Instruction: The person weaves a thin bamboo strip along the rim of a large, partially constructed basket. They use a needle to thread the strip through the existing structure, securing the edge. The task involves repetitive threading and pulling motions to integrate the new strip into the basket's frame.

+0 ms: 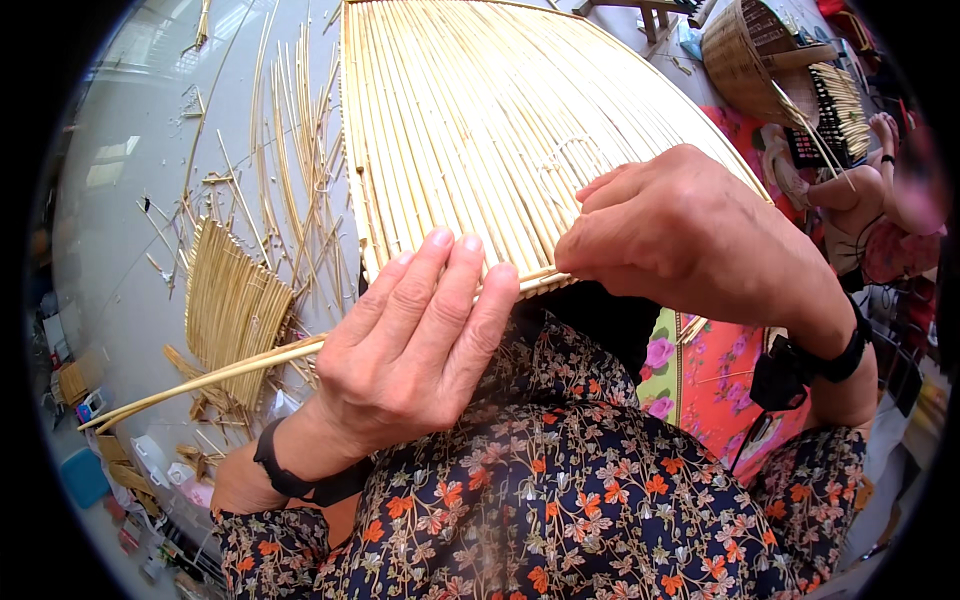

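A large panel of pale straw-coloured rods point(470, 110), laid side by side, reaches from my lap away across the view. My left hand point(405, 335) rests on its near edge, fingers extended over the top and thumb hidden, holding that edge. Long thin stems point(215, 375) stick out to the left from under this hand and seem to follow the edge. At the same edge, further right, the fingers of my right hand point(675, 220) are pinched together; what lies between them is hidden. A thin pale thread loop point(570, 160) lies on the panel near the right fingertips.
A smaller rod piece point(230, 305) lies on the grey floor at left, among scattered loose stems point(290, 130). At far right are a woven basket point(735, 50), a black crate point(825, 150) with bundled sticks, and another person's arm point(860, 190). Floral cloth point(715, 370) lies beneath.
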